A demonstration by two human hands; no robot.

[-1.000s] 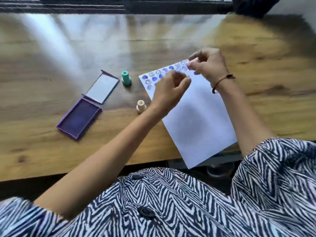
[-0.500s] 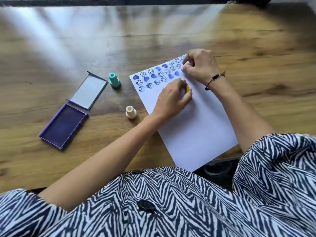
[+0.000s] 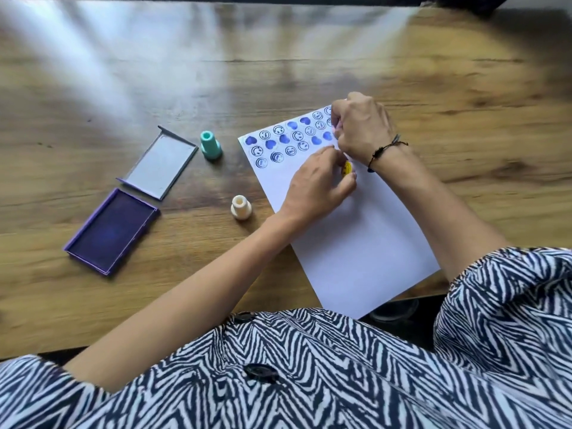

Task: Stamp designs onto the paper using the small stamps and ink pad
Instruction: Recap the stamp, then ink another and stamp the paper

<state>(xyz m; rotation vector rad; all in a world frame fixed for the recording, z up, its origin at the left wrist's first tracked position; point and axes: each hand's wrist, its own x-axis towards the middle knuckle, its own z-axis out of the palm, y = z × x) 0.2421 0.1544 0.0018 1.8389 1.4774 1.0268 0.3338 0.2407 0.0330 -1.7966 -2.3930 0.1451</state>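
Since the earlier frame, both hands have lowered onto the paper [image 3: 356, 243]. The left hand [image 3: 315, 184] is closed around a yellow stamp [image 3: 347, 168], held just below the third row of prints [image 3: 288, 140]. The right hand [image 3: 362, 128] is curled shut at the sheet's 1 o'clock corner; whether it grips a stamp or only pins the sheet cannot be told.

Procedure, as judged: keep the yellow stamp upright, press straight down once, then lift vertically without sliding. Align with the existing rows. Keep the right hand steady so the sheet does not shift.

Surroundings: the ink pad [image 3: 111, 230] lies open at 9 o'clock on the table [image 3: 216, 72], its lid [image 3: 159, 162] just beyond. A teal stamp [image 3: 210, 147] and a cream stamp [image 3: 240, 207] stand between pad and paper, in the re-inking path; reach around them. The paper's near corner overhangs the table edge.
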